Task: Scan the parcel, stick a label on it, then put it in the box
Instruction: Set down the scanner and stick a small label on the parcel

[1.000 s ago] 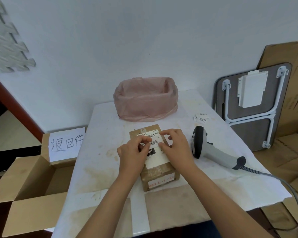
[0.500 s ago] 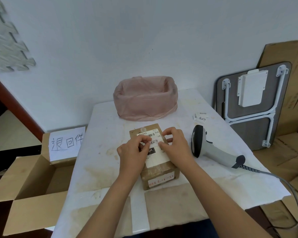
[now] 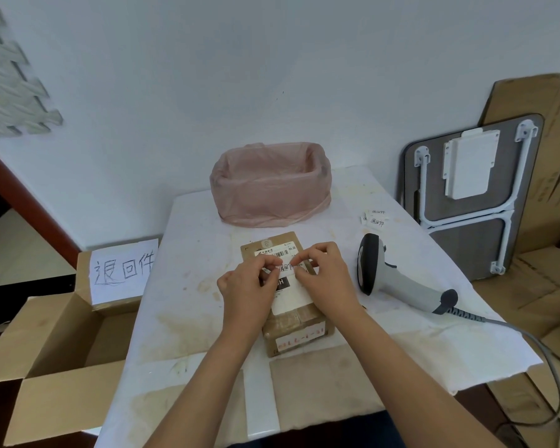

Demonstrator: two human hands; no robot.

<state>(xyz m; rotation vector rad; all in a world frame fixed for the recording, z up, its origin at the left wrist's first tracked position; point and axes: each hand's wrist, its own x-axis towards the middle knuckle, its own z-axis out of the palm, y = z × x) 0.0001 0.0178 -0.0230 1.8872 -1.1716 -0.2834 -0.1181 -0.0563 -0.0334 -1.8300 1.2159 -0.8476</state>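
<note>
A small brown cardboard parcel (image 3: 296,331) with a white shipping slip lies in the middle of the table (image 3: 188,305). Over its top, a small white handwritten label (image 3: 285,268) is pinched at both ends. My left hand (image 3: 249,286) holds its left end and my right hand (image 3: 327,279) holds its right end, both resting on the parcel. The grey and black barcode scanner (image 3: 398,279) lies on the table to the right of the parcel. An open cardboard box (image 3: 55,357) with a handwritten paper sign stands on the floor to the left.
A bin lined with a pink bag (image 3: 270,185) stands at the back of the table. Loose spare labels (image 3: 375,218) lie at the back right. The scanner cable (image 3: 530,344) trails off the right edge. A folded table (image 3: 472,195) and flattened cartons lean on the right.
Both hands have stayed over the parcel, with only small finger movements on the label. The parcel and scanner have not moved.
</note>
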